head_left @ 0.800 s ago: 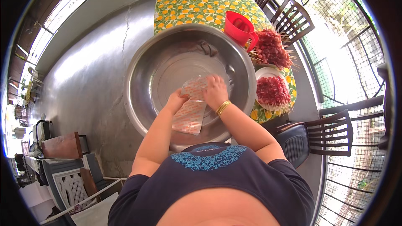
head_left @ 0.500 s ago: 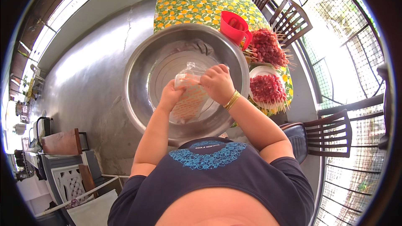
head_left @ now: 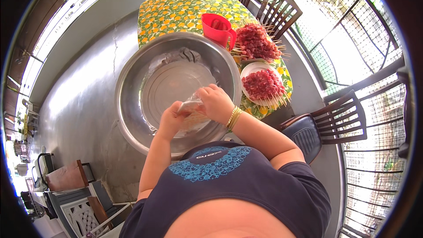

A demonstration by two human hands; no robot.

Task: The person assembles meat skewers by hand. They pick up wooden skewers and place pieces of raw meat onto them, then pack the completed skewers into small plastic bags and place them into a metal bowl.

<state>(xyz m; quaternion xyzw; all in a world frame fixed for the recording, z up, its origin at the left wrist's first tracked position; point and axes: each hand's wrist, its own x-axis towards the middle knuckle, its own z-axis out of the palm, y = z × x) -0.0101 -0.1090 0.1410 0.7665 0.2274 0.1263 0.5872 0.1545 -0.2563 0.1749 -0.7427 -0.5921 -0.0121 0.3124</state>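
Note:
Over the wide metal basin, both of my hands are closed on a clear plastic bag with orange print. My left hand grips the bag's left side. On the other side, my right hand, with gold bangles on its wrist, pinches the upper part. The bag's lower part is largely hidden by my hands, and I cannot make out what it contains. Against the basin's far inner wall lies some crumpled clear plastic.
A red plastic pitcher stands beyond the basin on the lemon-patterned tablecloth. To its right is a pile of raw meat skewers. Nearer, more skewers lie on a white plate. A dark chair stands at my right.
The bag has come nearer my body and tipped, so less of its printed face shows. Both hands keep their hold on it. The whole view has shifted slightly.

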